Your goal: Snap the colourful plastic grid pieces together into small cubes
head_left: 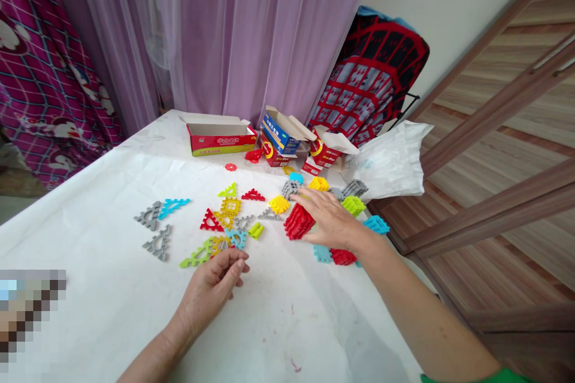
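Observation:
My right hand [330, 218] reaches over a stack of red notched building pieces [299, 223], fingers spread and thumb at its near side; whether it presses on the stack I cannot tell. Grey pieces [290, 189] lie by its fingertips, yellow pieces [279, 204] left of the stack. My left hand [215, 278] is closed, fingers curled and thumb against them; anything inside is hidden. Just beyond it is a cluster of pieces: a lime triangle [197, 254], a light blue triangle [236, 238] and a yellow square [230, 207]. Lime tube-like pieces [256, 231] lie between my hands.
Grey triangles [149, 216] and a blue triangle [173, 207] lie at the left of the white-covered table [112, 305]. An open red box [222, 139], a blue box [279, 133] and another red box [324, 149] stand behind. A white bag [393, 161] sits at the right edge.

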`<state>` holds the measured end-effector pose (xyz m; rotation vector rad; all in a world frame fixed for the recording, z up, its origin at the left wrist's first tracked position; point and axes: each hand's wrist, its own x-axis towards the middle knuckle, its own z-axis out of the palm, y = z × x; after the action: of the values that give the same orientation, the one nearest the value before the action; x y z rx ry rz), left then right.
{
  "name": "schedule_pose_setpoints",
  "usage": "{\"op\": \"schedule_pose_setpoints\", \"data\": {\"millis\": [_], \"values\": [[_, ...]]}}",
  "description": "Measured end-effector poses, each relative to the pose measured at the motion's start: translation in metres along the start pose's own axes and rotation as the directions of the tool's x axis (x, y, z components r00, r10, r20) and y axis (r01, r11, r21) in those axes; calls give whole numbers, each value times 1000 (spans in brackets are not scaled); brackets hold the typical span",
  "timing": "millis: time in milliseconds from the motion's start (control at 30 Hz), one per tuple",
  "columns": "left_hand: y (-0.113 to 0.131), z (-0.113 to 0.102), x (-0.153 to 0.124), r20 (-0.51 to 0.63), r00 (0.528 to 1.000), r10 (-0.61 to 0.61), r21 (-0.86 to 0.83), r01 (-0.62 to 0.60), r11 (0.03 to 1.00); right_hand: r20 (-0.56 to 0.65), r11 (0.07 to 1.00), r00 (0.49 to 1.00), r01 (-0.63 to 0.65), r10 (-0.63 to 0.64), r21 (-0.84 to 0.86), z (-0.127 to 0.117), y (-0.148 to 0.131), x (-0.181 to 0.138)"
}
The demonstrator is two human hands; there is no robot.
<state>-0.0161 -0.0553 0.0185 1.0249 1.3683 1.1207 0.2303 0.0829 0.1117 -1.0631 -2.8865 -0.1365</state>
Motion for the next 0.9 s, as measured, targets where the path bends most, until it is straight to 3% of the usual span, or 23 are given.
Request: {"op": "schedule_pose_setpoints", "data": {"millis": [100, 333, 700, 900], "values": [[-2, -1, 1, -7, 1000, 6, -6, -6, 1000, 87, 997, 993, 81, -79, -19, -1, 3, 13], [-4, -2, 3, -5, 1000, -3, -5, 3, 1000, 226, 991, 967, 128, -118, -27, -9, -5, 35], [0, -2, 2, 3, 1000, -2, -14, 2, 1000, 280, 988, 954, 132, -105, -77, -1, -21, 54], [1, -2, 1, 0, 1000, 7, -26, -7, 1000, 324, 956, 936, 213, -140, -202, 1, -27, 53]]}}
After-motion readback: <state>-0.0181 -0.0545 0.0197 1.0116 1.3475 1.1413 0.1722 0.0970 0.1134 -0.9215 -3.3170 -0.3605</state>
